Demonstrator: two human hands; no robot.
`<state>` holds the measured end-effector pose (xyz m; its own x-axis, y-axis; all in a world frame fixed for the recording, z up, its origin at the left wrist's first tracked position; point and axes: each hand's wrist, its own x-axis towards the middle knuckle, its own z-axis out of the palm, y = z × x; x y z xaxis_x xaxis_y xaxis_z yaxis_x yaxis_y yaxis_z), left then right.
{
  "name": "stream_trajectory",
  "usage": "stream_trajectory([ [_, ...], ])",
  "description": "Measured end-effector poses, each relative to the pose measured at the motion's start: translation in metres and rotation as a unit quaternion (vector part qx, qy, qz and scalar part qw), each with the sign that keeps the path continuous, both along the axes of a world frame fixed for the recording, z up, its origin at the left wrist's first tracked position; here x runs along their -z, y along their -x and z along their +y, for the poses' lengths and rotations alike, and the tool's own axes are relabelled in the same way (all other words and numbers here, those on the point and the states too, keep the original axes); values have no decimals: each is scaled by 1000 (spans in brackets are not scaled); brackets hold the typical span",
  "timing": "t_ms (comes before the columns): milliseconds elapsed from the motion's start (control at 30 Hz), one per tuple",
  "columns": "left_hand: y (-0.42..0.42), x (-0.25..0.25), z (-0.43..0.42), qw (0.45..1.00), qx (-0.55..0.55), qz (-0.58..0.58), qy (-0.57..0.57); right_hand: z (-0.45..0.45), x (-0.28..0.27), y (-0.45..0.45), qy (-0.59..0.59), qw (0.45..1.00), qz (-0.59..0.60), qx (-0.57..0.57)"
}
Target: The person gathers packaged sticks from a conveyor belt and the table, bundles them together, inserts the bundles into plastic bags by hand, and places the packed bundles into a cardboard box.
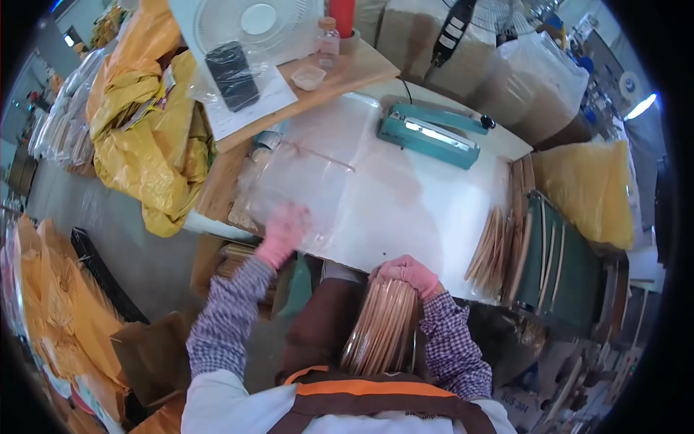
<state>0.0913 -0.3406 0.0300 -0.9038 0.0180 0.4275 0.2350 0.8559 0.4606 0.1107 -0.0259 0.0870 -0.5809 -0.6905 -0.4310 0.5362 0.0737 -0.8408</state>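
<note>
My right hand (410, 275), in a pink glove, is closed around the top of a clear plastic bag of thin wooden sticks (382, 325). The bagged sticks hang down in front of my apron, below the table's front edge. Also gloved in pink, my left hand (285, 231) is over the near left corner of a stack of clear plastic bags (311, 181). Motion blurs its fingers, so their grip does not show. A thin brown band (318, 155) crosses the stack.
A teal impulse sealer (434, 134) stands at the back of the white table (405, 210). Loose sticks (486, 249) lie at the right beside a wooden edge. A wooden shelf (340, 72) carries a wrapped phone (231, 76) and small containers. Yellow plastic sacks (144, 137) lie at left.
</note>
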Motion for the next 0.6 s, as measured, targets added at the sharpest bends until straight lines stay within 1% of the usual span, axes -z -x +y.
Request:
stream_trajectory([
  [33, 22, -5, -15, 998, 55, -12, 30, 1, 0, 2, 0, 1000, -22, 5],
  [67, 41, -10, -27, 992, 110, -22, 60, 3, 3, 3, 16, 1000, -18, 5],
  [133, 68, 2, -43, 975, 184, -122, -20, 8, 7, 4, 49, 999, -10, 8],
  [167, 76, 11, -44, 958, 220, -174, -59, 8, 6, 5, 25, 1000, 8, 13],
  [200, 71, 2, -27, 946, 249, -169, -122, 8, 3, 6, 1, 1000, 24, 20],
  [233, 54, -20, 6, 928, 279, -164, -185, 8, 0, 7, -24, 999, 39, 30],
  [267, 34, -40, 37, 904, 307, -161, -248, 8, 2, 8, -14, 997, 69, 30],
  [300, 16, -54, 61, 939, 317, -68, -114, 8, 7, 9, -6, 995, 100, 30],
  [333, -1, -64, 84, 940, 302, -85, -130, 7, 11, 10, -35, 993, 106, 25],
  [367, -14, -47, 103, 943, 284, -88, -147, 6, 16, 11, -63, 992, 111, 19],
  [433, -40, -33, 135, 961, 207, -60, -172, 0, 20, 17, -183, 980, 72, -6],
  [467, -43, -28, 143, 970, 162, -27, -180, 0, 15, 14, -138, 990, -31, 18],
  [500, -41, -25, 144, 903, 111, -105, -402, 6, 13, 12, -119, 992, -11, 30],
  [533, -37, -23, 140, 780, 51, -179, -597, 11, 11, 9, -101, 994, 9, 40],
  [567, -36, -20, 135, 608, -16, -243, -755, 17, 10, 5, -84, 995, 29, 46],
  [600, -34, -17, 128, 726, -20, -207, -656, 31, 17, 1, -73, 990, 114, 35],
])
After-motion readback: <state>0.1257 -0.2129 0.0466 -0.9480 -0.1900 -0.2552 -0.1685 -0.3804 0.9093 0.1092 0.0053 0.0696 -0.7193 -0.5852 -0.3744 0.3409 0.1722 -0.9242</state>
